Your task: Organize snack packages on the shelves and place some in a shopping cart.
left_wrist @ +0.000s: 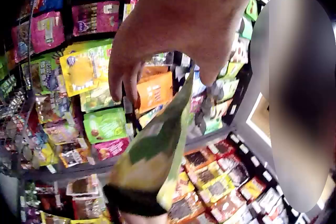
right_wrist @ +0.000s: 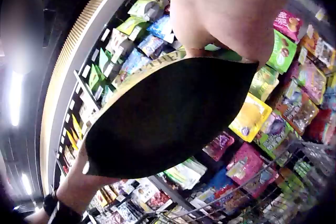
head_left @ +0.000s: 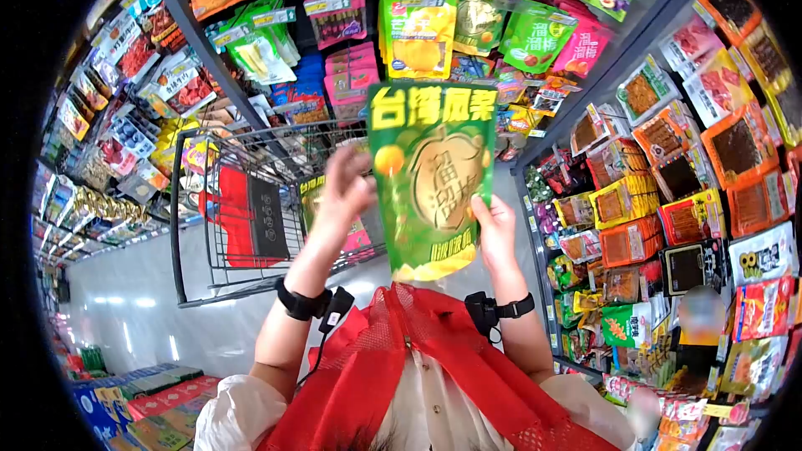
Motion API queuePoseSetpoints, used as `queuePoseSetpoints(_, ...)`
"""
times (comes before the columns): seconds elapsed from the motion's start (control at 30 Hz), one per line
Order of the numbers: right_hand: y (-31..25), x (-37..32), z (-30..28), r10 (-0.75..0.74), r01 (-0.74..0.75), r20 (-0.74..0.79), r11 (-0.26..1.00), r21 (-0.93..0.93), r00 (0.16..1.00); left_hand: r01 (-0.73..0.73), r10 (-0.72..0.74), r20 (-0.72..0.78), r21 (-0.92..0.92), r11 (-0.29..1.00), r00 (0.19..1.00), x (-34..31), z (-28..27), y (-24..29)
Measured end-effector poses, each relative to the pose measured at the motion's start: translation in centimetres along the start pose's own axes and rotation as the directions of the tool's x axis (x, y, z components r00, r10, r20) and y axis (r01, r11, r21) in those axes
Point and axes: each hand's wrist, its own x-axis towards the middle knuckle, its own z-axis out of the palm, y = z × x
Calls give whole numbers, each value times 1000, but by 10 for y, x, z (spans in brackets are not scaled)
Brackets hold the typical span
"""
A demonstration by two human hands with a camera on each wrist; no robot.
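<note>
A green snack pouch [head_left: 401,225] with yellow lettering and a fruit picture stands upright in front of the chest in the head view. My right hand [head_left: 499,230] grips its lower right edge, thumb on the printed front. Beside the pouch's left edge, my left hand [head_left: 341,200] is raised and blurred, its fingers loosely bent and holding nothing. In the left wrist view, that left hand [left_wrist: 173,29] hangs above the pouch [left_wrist: 157,145], which is seen edge-on. The right wrist view shows the pouch's dark underside [right_wrist: 173,119] below the right hand [right_wrist: 226,14].
A wire shopping cart [head_left: 180,217] stands on the left, with a red and black item [head_left: 230,217] and another green pouch [head_left: 311,196] in it. Hanging snack bags [head_left: 422,29] fill the rack ahead. Shelves of packaged snacks [head_left: 693,217] line the right side.
</note>
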Motion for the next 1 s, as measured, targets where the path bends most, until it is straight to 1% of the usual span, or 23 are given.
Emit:
queuePoseSetpoints(0.03,-13,0,-5,-24,25,-44,999,26,999,-23,29,145,-42,999,989,-1,11,-18)
queuePoseSetpoints(0.07,-20,1,-12,-38,39,-46,999,29,998,-10,30,222,-89,996,975,-9,30,-17)
queuePoseSetpoints(0.1,-27,1,-21,-71,70,-10,996,-57,997,204,-185,238,-57,977,954,-14,44,-17)
queuePoseSetpoints(0.13,-34,-1,-32,-94,97,28,985,-146,995,237,-204,232,-123,964,951,-17,63,-23)
queuePoseSetpoints(0.17,-42,-3,-42,-101,104,26,984,-147,995,269,-225,227,-188,945,948,-19,80,-28)
queuePoseSetpoints(0.2,-51,-4,-52,-72,80,57,984,-162,996,264,-219,232,-187,946,948,-17,95,-29)
queuePoseSetpoints(0.27,-63,-2,-82,-5,27,126,984,-176,992,184,-140,198,-228,956,970,-11,125,-30)
queuePoseSetpoints(0.3,-70,-3,-96,-5,26,117,983,-181,993,190,-142,208,-230,955,968,-7,141,-29)
queuePoseSetpoints(0.37,-89,-8,-124,108,-98,130,992,-82,986,139,-94,244,-177,974,965,-2,175,-29)
queuePoseSetpoints(0.4,-98,-9,-142,92,-85,186,995,-46,978,163,-110,262,-190,968,959,0,192,-31)
queuePoseSetpoints(0.43,-108,-8,-158,86,-77,178,996,-52,980,162,-105,272,-195,967,956,3,210,-37)
queuePoseSetpoints(0.5,-127,-9,-187,166,-143,155,978,-150,974,92,-37,330,-155,984,943,6,241,-48)
queuePoseSetpoints(0.53,-130,-6,-202,180,-155,164,976,-152,970,55,-11,323,-127,990,946,5,256,-46)
queuePoseSetpoints(0.57,-133,-5,-213,179,-154,161,976,-157,971,135,-102,374,-62,989,922,7,263,-45)
queuePoseSetpoints(0.63,-137,-4,-231,176,-148,161,974,-174,971,135,-95,393,-77,988,915,11,278,-49)
queuePoseSetpoints(0.67,-137,-2,-236,177,-148,165,974,-174,970,134,-93,390,-77,988,916,13,283,-48)
queuePoseSetpoints(0.73,-131,2,-238,80,-67,88,988,-136,993,278,-275,363,44,960,890,18,288,-43)
queuePoseSetpoints(0.77,-126,5,-240,79,-67,93,989,-131,992,276,-275,358,48,960,892,21,291,-46)
queuePoseSetpoints(0.83,-112,16,-241,77,-72,31,986,-153,997,314,-284,235,-102,944,930,30,297,-58)
queuePoseSetpoints(0.87,-107,24,-240,65,-60,24,988,-145,998,296,-275,180,-101,950,944,37,298,-63)
queuePoseSetpoints(0.97,-105,50,-234,46,-41,36,991,-128,998,252,-233,171,-98,963,957,66,294,-67)
queuePoseSetpoints(1.0,-104,60,-235,108,-102,46,987,-125,993,228,-207,176,-108,968,962,76,292,-65)
